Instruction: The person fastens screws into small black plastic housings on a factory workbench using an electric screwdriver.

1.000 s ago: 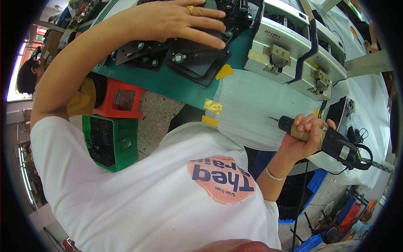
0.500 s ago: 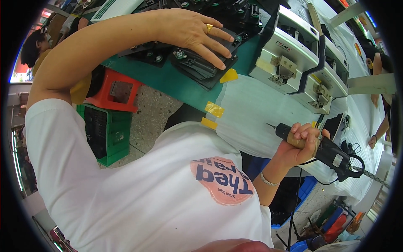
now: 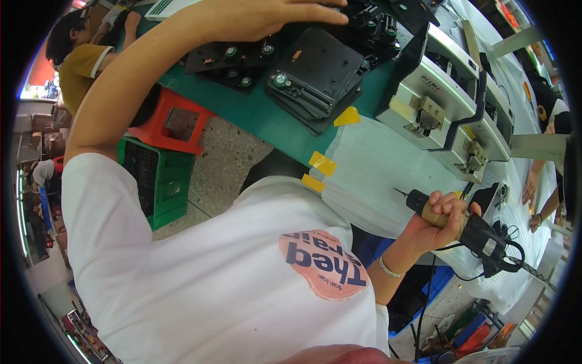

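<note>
My left hand [image 3: 257, 17] reaches over the far part of the green work surface, above several black plastic parts [image 3: 376, 27]. Its visible fingers are stretched out, and the upper ones are cut off by the picture's edge. Just nearer lies a stack of black plastic plates [image 3: 321, 70] with small round green-and-metal fittings. My right hand [image 3: 445, 218] is wrapped round the taped grip of a black electric screwdriver [image 3: 485, 239]. The tool is raised over the white-covered part of the table [image 3: 376, 176], its thin bit pointing left and its cord hanging behind.
Two light grey metal fixtures [image 3: 418, 106] with latches stand right of the plates. Yellow tape [image 3: 322, 164] marks the white sheet's edge. A red stool [image 3: 173, 124] and green crate [image 3: 173, 182] are at lower left. A co-worker [image 3: 85, 67] sits far left; other hands [image 3: 533, 188] show at right.
My left hand has left the top of the black plate stack and moved farther away, uncovering the plates. The screwdriver stays in my right hand. The whole view has shifted slightly.
</note>
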`<action>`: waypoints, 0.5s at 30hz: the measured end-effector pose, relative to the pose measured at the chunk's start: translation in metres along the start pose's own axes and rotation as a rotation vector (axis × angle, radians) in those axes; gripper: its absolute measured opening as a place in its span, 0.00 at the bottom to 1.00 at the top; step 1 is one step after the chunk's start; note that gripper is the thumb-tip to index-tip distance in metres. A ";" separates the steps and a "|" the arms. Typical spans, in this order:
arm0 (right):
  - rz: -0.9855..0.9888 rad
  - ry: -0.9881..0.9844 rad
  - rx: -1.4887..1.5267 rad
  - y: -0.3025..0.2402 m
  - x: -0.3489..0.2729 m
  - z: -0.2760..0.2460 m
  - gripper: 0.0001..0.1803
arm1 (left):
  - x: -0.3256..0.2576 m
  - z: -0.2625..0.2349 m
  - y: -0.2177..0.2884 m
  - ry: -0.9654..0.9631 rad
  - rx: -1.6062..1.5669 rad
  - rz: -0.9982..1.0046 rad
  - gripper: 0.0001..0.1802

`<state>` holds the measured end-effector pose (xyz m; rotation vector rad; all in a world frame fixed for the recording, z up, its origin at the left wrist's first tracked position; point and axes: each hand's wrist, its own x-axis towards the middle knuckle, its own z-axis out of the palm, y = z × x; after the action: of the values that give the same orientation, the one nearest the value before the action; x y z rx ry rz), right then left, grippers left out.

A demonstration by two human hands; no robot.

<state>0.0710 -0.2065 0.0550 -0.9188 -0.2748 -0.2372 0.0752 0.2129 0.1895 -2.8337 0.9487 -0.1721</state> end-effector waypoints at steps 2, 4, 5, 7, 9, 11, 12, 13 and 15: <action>0.008 -0.001 0.005 0.000 0.001 0.000 0.26 | -0.012 -0.003 -0.005 0.037 -0.013 -0.127 0.41; 0.005 -0.004 0.010 0.002 0.001 0.000 0.26 | -0.022 -0.008 -0.010 0.078 -0.026 -0.255 0.40; -0.001 -0.006 0.014 0.002 0.001 0.000 0.26 | -0.028 -0.008 -0.018 0.054 -0.101 -0.400 0.41; -0.001 -0.002 0.007 0.001 0.001 0.000 0.27 | -0.040 -0.006 -0.030 0.031 -0.172 -0.549 0.44; -0.001 -0.001 0.004 0.000 0.001 0.000 0.27 | -0.051 0.003 -0.036 -0.044 -0.217 -0.695 0.52; -0.007 0.019 -0.015 -0.001 0.001 0.000 0.27 | -0.057 0.004 -0.036 -0.071 -0.417 -0.895 0.60; -0.010 0.014 -0.015 -0.001 0.001 0.000 0.26 | -0.059 0.010 -0.040 -0.135 -0.375 -0.881 0.63; -0.010 0.008 -0.009 -0.002 0.001 0.000 0.26 | -0.062 0.013 -0.042 -0.199 -0.333 -0.866 0.66; -0.009 -0.016 -0.010 -0.005 0.001 0.001 0.25 | -0.065 0.017 -0.044 -0.237 -0.363 -0.908 0.70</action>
<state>0.0705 -0.2085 0.0593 -0.9297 -0.2923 -0.2398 0.0520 0.2885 0.1766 -3.2786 -0.4414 0.2663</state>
